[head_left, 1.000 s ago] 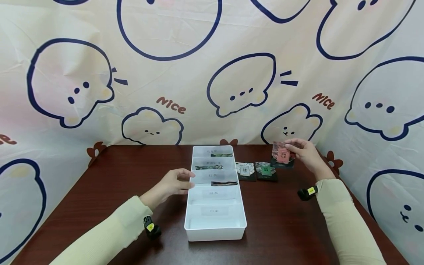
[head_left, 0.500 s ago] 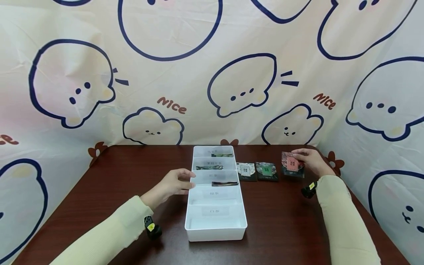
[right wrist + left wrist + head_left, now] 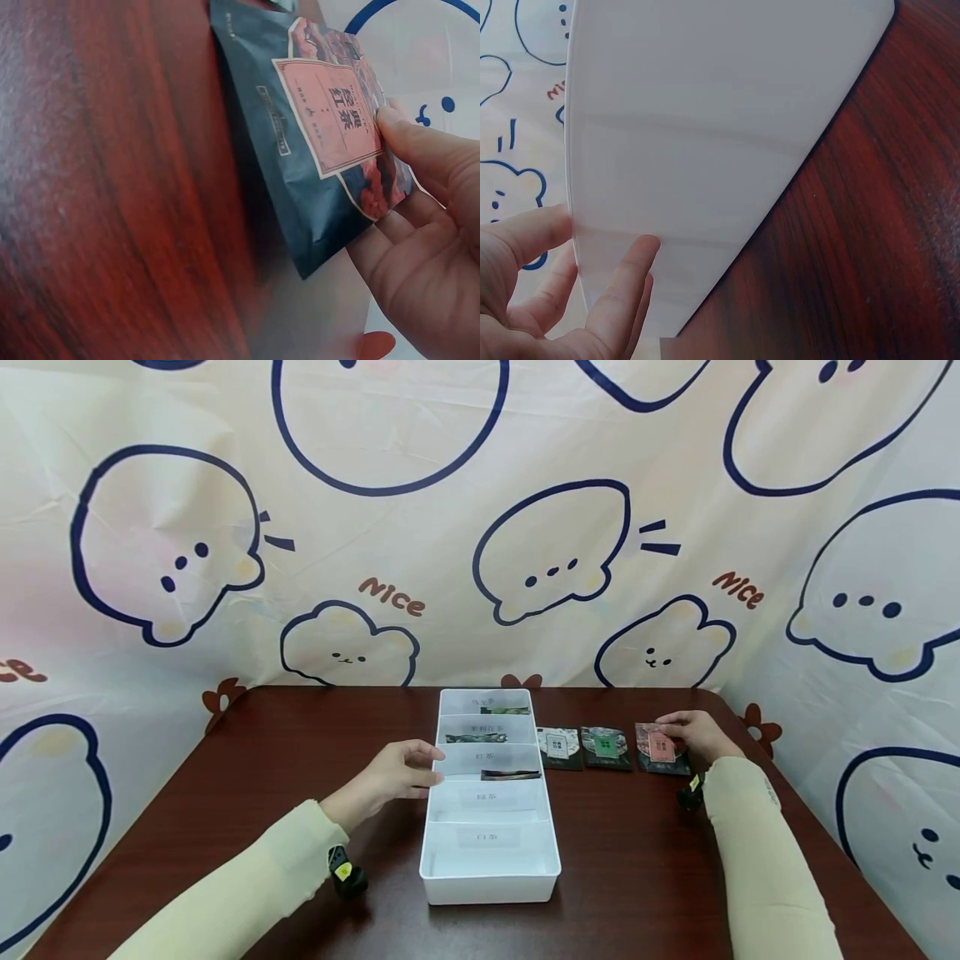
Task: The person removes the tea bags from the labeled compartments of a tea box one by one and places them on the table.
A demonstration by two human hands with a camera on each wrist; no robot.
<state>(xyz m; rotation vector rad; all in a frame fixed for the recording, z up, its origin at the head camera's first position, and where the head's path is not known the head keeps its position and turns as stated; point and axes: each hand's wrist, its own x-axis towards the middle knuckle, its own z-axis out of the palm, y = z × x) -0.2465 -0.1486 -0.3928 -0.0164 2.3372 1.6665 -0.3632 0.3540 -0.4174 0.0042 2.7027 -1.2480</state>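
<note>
My right hand (image 3: 699,735) pinches a black tea sachet with a red label (image 3: 662,747) by its far edge, thumb on top and fingers beneath. In the right wrist view the sachet (image 3: 330,127) is tilted, its near edge close over the tabletop. Beside it lie a green-label sachet (image 3: 606,747) and a white-label sachet (image 3: 559,747). My left hand (image 3: 390,781) grips the left wall of a white divided box (image 3: 491,888), fingertips at the rim. Seen from the left wrist, the hand (image 3: 562,292) has a digit along the box's outer wall (image 3: 682,150).
Labelled compartments run along the box. Slim stick packets lie in the three far ones, such as a dark stick packet (image 3: 510,775) in the middle compartment. The dark wooden table (image 3: 622,868) ends at a patterned cloth backdrop (image 3: 442,543).
My right hand has carried the red-label sachet right and down toward the table, into line with the other two. My left hand has stayed at the box's rim.
</note>
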